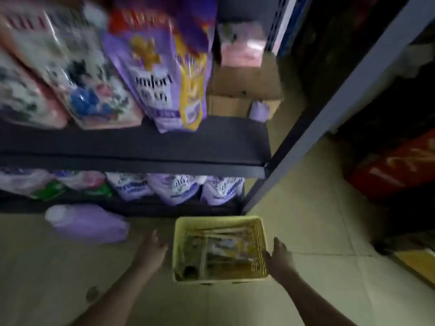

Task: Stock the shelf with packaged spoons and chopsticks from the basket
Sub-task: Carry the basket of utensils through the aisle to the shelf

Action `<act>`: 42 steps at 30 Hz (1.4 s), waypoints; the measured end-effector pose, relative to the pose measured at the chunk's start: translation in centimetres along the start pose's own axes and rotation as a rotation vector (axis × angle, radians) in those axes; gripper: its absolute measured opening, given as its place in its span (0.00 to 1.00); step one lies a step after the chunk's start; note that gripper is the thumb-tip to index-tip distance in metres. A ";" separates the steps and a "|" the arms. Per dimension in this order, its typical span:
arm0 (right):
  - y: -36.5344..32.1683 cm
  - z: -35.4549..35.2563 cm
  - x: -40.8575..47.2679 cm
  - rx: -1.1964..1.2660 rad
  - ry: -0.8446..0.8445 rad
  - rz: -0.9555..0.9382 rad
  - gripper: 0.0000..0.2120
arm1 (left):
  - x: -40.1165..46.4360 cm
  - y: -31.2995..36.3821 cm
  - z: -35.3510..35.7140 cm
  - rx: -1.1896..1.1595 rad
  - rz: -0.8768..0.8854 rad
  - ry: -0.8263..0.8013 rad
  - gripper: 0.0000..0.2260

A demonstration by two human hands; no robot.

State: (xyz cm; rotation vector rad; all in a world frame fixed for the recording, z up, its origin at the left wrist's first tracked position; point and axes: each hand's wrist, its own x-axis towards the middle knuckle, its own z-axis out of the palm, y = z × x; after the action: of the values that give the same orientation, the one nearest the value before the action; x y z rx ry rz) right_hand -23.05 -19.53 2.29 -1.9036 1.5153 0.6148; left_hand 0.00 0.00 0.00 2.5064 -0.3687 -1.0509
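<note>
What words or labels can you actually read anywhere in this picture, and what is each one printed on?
"mfort": white letters on the purple pouch on the upper shelf; its first letters are cut off or blurred.
Print on the pink floral pouches: too blurred to read.
Print on the lilac bags on the lower shelf: too blurred to read.
Pale lettering on the red pack at right: unreadable.
Packets in the yellow basket: nothing legible.

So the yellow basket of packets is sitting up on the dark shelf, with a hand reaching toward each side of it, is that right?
Not quite. The head view shows the yellow basket sitting on the tiled floor in front of the dark shelf, not on it. The rest holds: it contains packets, and the left hand and right hand reach toward its two sides.
</note>
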 end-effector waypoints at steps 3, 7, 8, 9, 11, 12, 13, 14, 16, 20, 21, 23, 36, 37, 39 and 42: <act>0.8 3.5 5.8 0.100 -0.001 0.042 0.29 | 3.7 -1.0 3.8 0.016 -0.106 -0.016 0.31; 2.0 6.5 10.5 0.348 -0.014 0.067 0.15 | 7.4 -3.0 7.7 -0.206 -0.302 -0.214 0.29; 2.4 7.0 11.3 0.406 0.014 0.074 0.12 | 7.9 -3.4 8.3 -0.236 -0.295 -0.241 0.24; 2.7 7.3 12.0 0.466 0.019 0.090 0.10 | 8.3 -3.7 8.8 -0.250 -0.287 -0.242 0.19; 2.9 7.2 12.7 0.535 0.002 0.132 0.06 | 8.6 -4.2 9.2 -0.216 -0.256 -0.204 0.11; 2.8 7.0 12.3 0.537 -0.004 0.140 0.07 | 8.2 -4.2 9.0 -0.209 -0.239 -0.188 0.08; 2.7 6.6 11.9 0.542 -0.005 0.132 0.08 | 7.4 -4.1 8.5 -0.226 -0.224 -0.181 0.05; 2.5 6.0 11.2 0.538 0.001 0.119 0.09 | 6.6 -3.9 7.8 -0.261 -0.209 -0.169 0.03; 1.4 3.7 8.4 0.498 -0.012 0.090 0.08 | 4.1 -3.1 5.6 -0.322 -0.205 -0.125 0.03; -1.6 -3.3 -0.9 0.493 -0.083 -0.005 0.06 | -5.1 0.4 -2.5 -0.350 -0.174 0.031 0.11; -2.7 -5.5 -3.9 0.484 -0.096 -0.038 0.08 | -8.2 1.5 -5.1 -0.360 -0.178 0.060 0.12; -4.9 -9.6 -9.5 0.482 -0.153 -0.132 0.08 | -14.5 3.2 -10.4 -0.380 -0.201 0.124 0.12; -29.6 -18.5 -39.0 0.237 -0.506 -0.556 0.11 | -40.7 -6.0 -35.5 -0.752 -0.388 0.388 0.15; -32.0 -17.2 -40.7 0.210 -0.507 -0.586 0.10 | -41.4 -7.8 -37.0 -0.762 -0.398 0.408 0.15; -36.8 -14.1 -44.2 0.150 -0.496 -0.631 0.09 | -42.5 -12.0 -40.2 -0.782 -0.409 0.448 0.14; -43.3 -9.0 -48.5 0.072 -0.471 -0.671 0.09 | -43.5 -18.8 -45.3 -0.780 -0.411 0.488 0.13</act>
State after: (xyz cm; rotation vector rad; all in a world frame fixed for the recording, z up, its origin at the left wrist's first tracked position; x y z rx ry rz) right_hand 7.63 13.57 49.94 -1.8811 0.5472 0.6173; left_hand 4.76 44.99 47.46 2.0239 0.6076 -0.5106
